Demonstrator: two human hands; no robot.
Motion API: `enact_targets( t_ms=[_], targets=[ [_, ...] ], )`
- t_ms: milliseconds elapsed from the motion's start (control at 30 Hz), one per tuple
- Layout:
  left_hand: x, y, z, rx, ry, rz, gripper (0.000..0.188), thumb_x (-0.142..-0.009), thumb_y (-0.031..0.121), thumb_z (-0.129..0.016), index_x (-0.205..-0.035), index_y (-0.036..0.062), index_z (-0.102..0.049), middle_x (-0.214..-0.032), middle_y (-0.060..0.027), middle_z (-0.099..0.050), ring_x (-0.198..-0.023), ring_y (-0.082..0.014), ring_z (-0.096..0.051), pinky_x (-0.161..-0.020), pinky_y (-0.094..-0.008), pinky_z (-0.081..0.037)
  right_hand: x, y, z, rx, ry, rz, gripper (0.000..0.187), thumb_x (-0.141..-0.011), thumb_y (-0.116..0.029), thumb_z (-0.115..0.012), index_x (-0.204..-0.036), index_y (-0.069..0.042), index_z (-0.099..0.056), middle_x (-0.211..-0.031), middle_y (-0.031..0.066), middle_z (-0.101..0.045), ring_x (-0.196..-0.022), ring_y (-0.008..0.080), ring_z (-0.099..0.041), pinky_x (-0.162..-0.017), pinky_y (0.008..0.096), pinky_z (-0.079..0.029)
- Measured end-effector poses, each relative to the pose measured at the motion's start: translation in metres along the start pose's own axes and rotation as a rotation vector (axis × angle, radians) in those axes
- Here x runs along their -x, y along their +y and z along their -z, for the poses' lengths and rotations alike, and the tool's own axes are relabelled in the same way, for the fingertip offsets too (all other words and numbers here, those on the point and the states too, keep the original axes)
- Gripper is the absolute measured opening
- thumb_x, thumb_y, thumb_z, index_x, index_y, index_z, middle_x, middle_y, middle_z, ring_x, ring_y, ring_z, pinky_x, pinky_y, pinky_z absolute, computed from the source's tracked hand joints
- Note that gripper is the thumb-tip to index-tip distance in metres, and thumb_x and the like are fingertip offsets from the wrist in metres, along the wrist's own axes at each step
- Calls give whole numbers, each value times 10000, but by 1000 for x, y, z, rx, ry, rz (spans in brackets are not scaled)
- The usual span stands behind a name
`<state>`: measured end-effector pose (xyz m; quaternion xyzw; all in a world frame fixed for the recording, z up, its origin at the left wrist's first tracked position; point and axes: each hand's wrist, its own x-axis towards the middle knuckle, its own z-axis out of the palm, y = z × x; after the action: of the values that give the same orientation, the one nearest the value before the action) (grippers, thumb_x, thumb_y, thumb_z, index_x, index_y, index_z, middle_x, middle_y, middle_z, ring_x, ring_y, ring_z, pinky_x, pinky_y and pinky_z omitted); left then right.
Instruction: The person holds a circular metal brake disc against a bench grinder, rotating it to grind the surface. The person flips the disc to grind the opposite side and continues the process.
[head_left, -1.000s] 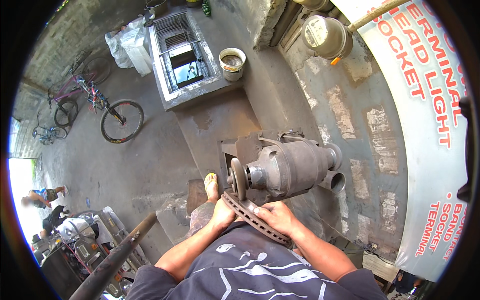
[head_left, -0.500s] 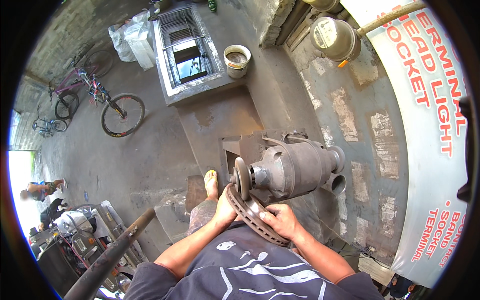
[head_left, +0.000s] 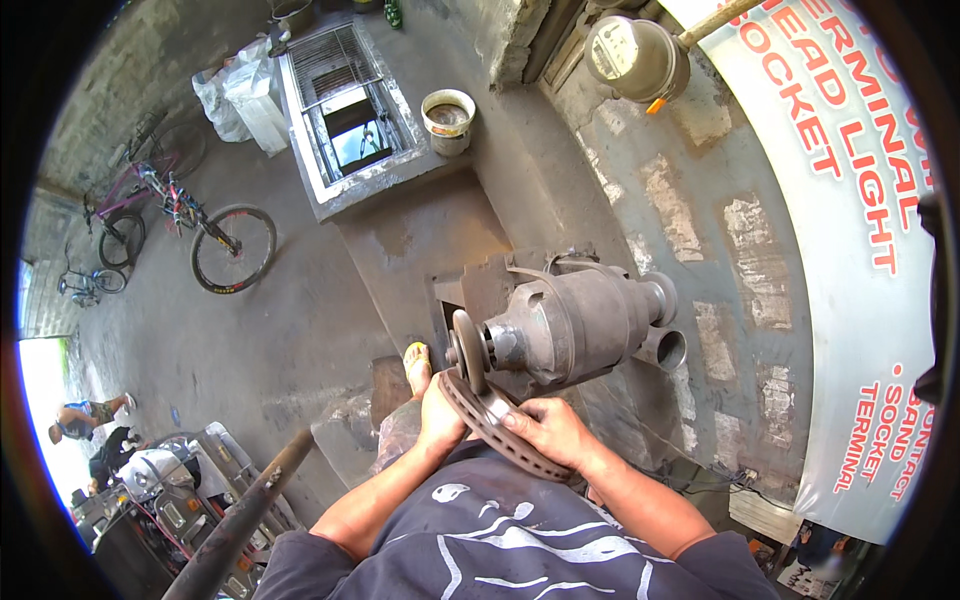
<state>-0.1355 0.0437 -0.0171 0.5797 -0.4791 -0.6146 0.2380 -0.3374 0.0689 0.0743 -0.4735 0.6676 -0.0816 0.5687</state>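
Note:
A vented brake disc (head_left: 503, 448) is tilted edge-on in front of my body, its upper face against or very close to a grinding wheel (head_left: 468, 350). That wheel sits on the left end of a large, dusty grey grinder motor (head_left: 580, 325). My left hand (head_left: 441, 418) grips the disc's left edge, with most of its fingers hidden beneath. On the right side, my right hand (head_left: 550, 434) is closed round the rim, thumb lying on the disc's inner face. Contact between disc and wheel is partly hidden.
A round pipe end (head_left: 671, 350) shows under the motor's right end. Ahead stand a barred window frame (head_left: 360, 110) and a bucket (head_left: 447, 120). A dark metal pole (head_left: 250, 510) slants in at lower left, near a motorcycle (head_left: 170, 500). Bicycles (head_left: 232, 248) and a person (head_left: 90, 415) are farther left.
The view has turned slightly, shifting the surroundings left. My right hand's fingers and thumb have moved a little further over the disc. Both hands still hold it at the wheel.

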Motion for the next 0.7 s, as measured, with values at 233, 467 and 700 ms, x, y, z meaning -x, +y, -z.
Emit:
enact_targets(
  t_ms=[233, 467, 700],
  targets=[
    [0, -10, -11, 469, -47, 70, 460, -904, 219, -750, -1271, -8, -591, -1102, -95, -689, -1002, -182, -646, -877, -332, -537, 1, 18, -13, -163, 41, 83, 518, -945, -466, -726, -987, 49, -761, -793, 147, -745, -748, 141, -668, -698, 350, -536],
    [-4, -54, -16, 612, -205, 308, 449, -936, 253, -707, -1276, -27, -620, -1200, -117, -670, -1128, -238, -615, -994, -386, -491, -6, 2, -18, -206, 27, -135, 639, -948, -567, -685, -945, 67, -762, -746, 135, -736, -719, 146, -675, -662, 352, -534],
    [-14, -78, -15, 255, -198, 102, 408, -897, 251, -730, -1185, -30, -659, -1113, -158, -736, -1019, -256, -699, -916, -364, -532, 7, 2, -17, -122, 73, -31, 593, -962, -523, -675, -903, 61, -756, -733, 148, -728, -689, 155, -662, -646, 358, -528]
  ],
)
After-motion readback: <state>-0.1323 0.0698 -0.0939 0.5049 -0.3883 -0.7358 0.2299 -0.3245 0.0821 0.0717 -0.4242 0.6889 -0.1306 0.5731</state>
